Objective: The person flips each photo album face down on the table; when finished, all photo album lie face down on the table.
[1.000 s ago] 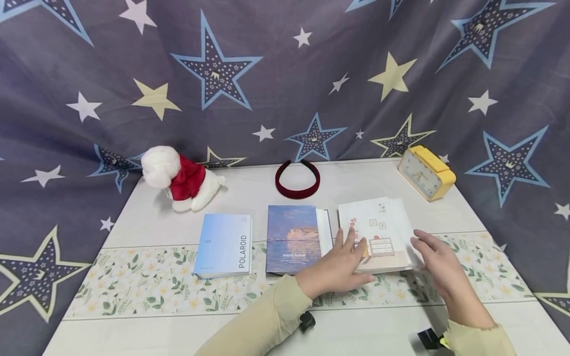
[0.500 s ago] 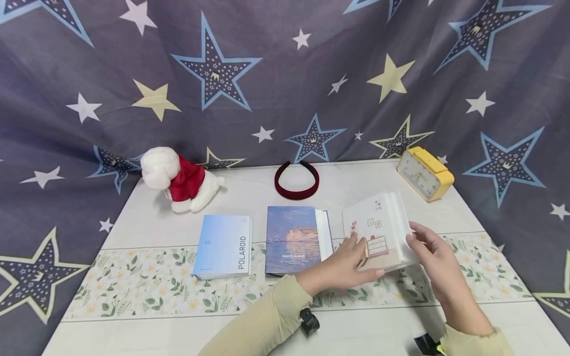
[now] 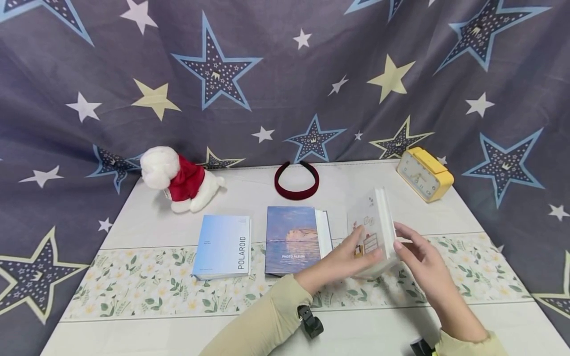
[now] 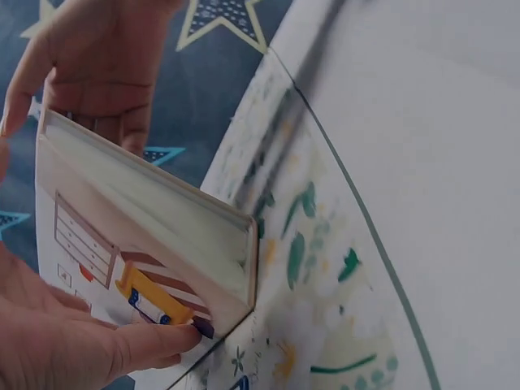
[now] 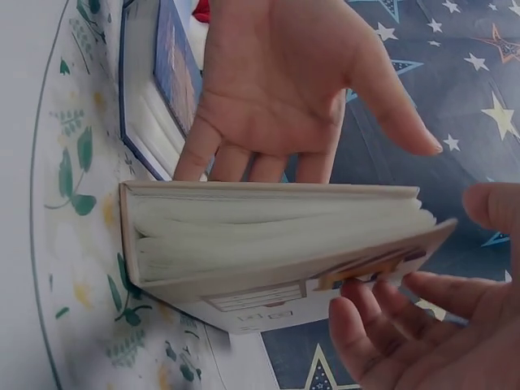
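A thick white photo album [image 3: 367,227] with a dresser drawn on its cover stands steeply tilted on the table. My left hand [image 3: 343,259] rests on the cover facing left; its thumb lies over the yellow drawing in the left wrist view. My right hand [image 3: 420,257] holds the opposite side, fingertips against the other cover [image 5: 260,296] in the right wrist view and thumb by the page edge. Its fingers are partly hidden behind the album in the left wrist view. A blue seascape photo album [image 3: 294,237] lies left of my left hand.
A light-blue Polaroid album [image 3: 222,244] lies further left. Behind are a white plush dog [image 3: 187,178] in red, a dark red headband [image 3: 297,193] and a yellow clock [image 3: 426,173]. A star-patterned curtain [image 3: 267,74] hangs along the table's back edge.
The white album lay flat a second ago; its right side has risen and swung left toward upright. My right hand moved left with it, while my left hand stayed on the cover.
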